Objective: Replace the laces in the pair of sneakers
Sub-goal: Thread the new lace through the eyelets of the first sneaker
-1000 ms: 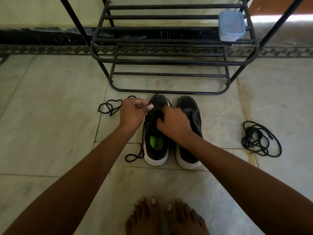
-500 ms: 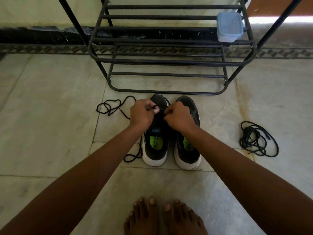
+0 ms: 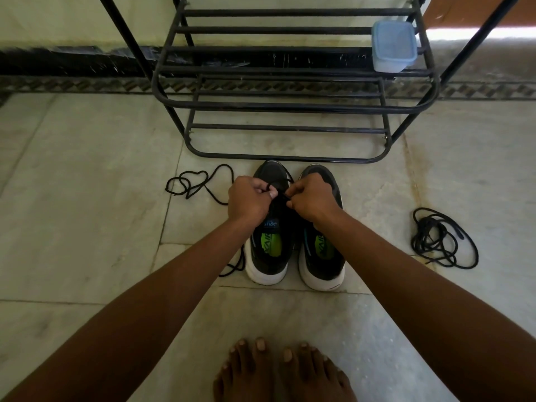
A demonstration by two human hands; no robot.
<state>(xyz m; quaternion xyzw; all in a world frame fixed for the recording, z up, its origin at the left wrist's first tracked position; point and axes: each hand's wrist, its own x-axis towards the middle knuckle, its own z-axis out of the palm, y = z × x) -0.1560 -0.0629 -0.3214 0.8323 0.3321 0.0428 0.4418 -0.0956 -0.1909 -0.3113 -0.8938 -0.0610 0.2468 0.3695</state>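
Nearest the camera there's a pair of bare feet (image 3: 282, 372) on the marble floor (image 3: 87, 227), heels cut off by the bottom edge. Both forearms run up from the lower corners, elbows out of frame.

Just past the toes sit the two sneakers, black uppers with white soles, heels toward the camera, side by side and nearly touching. The left sneaker (image 3: 268, 256) has a green insole with lettering that reads something like "AIR", plus a blue tongue tag I can't make out. The right sneaker (image 3: 322, 262) shows the same green print, half covered by the wrist.

Left hand (image 3: 249, 200) and right hand (image 3: 311, 198) are both over the left sneaker's eyelet area, each grip pinched tight on a bit of the black lace (image 3: 200, 181). The eyelets themselves are hidden under the knuckles. That lace trails off left in loose loops on the floor.

Well off to the right lies a tangled spare lace (image 3: 441, 239). Farthest back, a black metal shoe rack (image 3: 290, 105) carries a bluish plastic container (image 3: 393, 46).
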